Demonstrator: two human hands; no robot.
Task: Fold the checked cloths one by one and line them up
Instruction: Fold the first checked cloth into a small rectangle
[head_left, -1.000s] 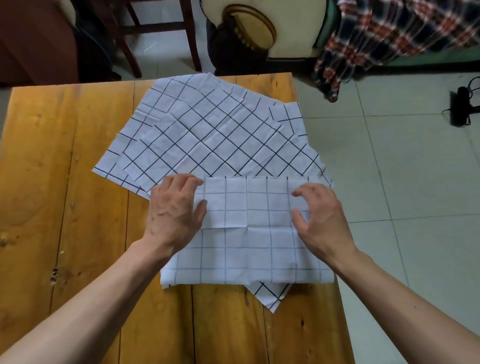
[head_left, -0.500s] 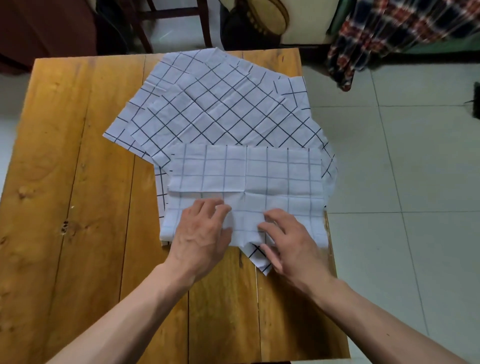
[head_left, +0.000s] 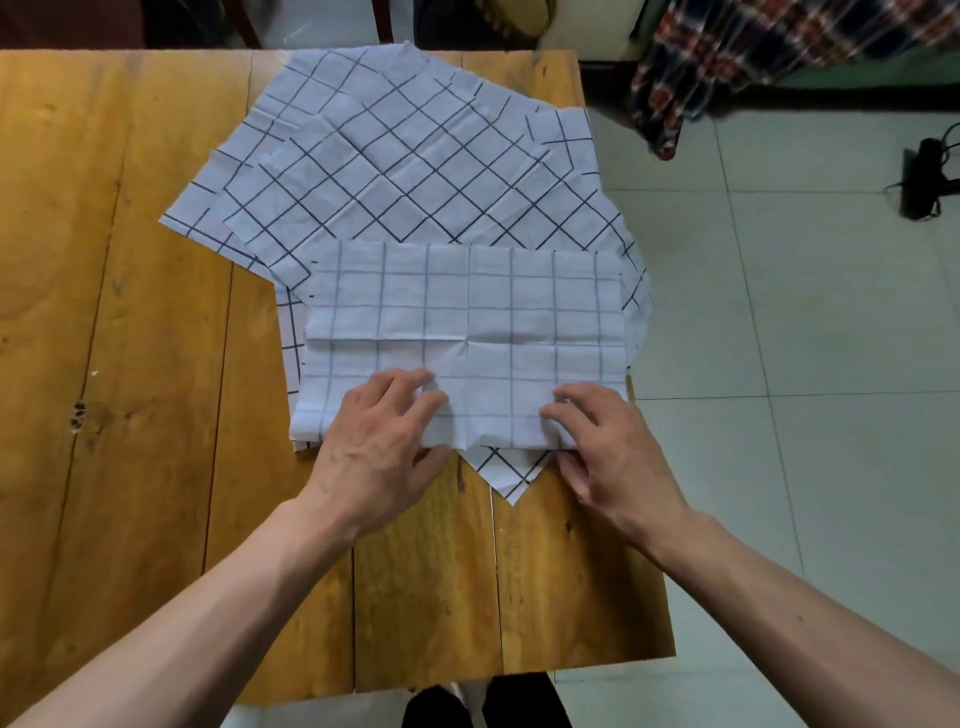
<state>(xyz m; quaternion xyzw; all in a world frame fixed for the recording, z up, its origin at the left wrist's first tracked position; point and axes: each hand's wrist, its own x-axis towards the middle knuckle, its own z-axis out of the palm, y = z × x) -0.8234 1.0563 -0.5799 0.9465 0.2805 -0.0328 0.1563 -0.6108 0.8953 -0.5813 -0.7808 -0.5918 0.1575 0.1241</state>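
Left hand (head_left: 382, 444) grip: fingers curled, pinching near edge of folded checked cloth (head_left: 467, 332); right hand (head_left: 610, 452) grip same at near-right corner. Cloth lies atop spread cloths (head_left: 415, 156) on wooden surface (head_left: 130, 312).

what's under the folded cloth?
Under the folded cloth, unfolded checked cloths fan out beyond it, one corner poking out at its near edge. How many, and the table beneath, is covered.
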